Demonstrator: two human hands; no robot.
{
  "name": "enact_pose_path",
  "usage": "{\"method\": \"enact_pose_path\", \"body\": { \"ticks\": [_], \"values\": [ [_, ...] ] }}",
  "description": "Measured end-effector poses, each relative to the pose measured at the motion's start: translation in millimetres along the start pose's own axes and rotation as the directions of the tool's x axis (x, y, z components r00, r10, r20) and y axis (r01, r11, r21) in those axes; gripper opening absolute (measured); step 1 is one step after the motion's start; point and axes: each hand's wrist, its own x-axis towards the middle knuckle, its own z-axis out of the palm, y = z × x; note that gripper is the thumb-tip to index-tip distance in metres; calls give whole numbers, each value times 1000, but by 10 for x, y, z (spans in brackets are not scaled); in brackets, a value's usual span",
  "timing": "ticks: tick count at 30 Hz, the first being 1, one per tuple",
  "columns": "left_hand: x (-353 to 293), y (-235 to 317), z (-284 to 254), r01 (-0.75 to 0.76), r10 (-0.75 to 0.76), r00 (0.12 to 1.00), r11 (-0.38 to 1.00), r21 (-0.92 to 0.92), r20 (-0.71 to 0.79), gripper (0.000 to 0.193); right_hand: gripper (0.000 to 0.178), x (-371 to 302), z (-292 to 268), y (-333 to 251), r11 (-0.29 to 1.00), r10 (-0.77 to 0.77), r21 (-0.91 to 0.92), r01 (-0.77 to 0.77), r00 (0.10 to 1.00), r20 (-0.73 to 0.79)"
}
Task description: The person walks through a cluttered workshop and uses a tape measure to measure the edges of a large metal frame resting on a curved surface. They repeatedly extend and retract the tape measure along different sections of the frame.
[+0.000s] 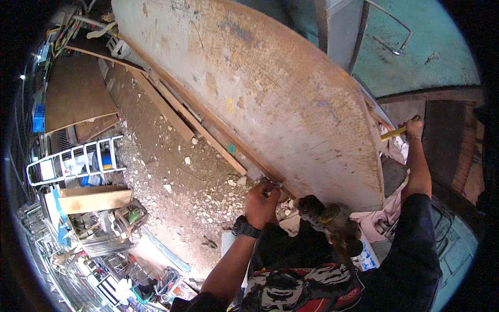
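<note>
A large worn panel (249, 88), pale with rusty brown patches and a curved edge, slants across the middle in front of me. My left hand (262, 203) is closed at the panel's lower long edge, its fingers pinched together; what they hold, if anything, I cannot make out. Beyond the panel's right end, my right hand (414, 128) is closed on what looks like a tape measure. Its flat yellow blade (393, 133) runs from that hand toward the panel's right edge. My arms are spread wide, one on each side of the panel's near end.
Wooden strips (163, 106) lie along the panel on dirt strewn with rubble (208, 200). Left are a plywood sheet (78, 93), a metal ladder (78, 162), boards (96, 200) and clutter. A dark, dirty machine part (335, 223) sits close before me. Turquoise metal (416, 67) stands far right.
</note>
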Motion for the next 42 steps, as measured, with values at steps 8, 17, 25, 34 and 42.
{"method": "enact_pose_path", "body": {
  "ticks": [8,17,25,34,42],
  "values": [
    [-69,-14,-5,122,-115,992,981,-154,54,15,22,56,21,49,1000,-14,-23,14,1000,2],
    [-57,-55,145,37,-35,990,999,15,-136,18,41,-55,-78,-50,1000,-10,4,10,999,54],
    [-83,-15,215,132,-142,968,989,-64,-205,19,46,-186,-27,-114,1000,7,-20,-7,999,37],
    [-99,70,208,143,-154,965,987,-70,-210,19,43,-10,-26,37,999,34,32,-32,998,-59],
    [-128,14,318,116,-138,941,989,-89,-309,19,46,-128,184,-70,999,31,-27,-31,1000,-2]
  ]
}}
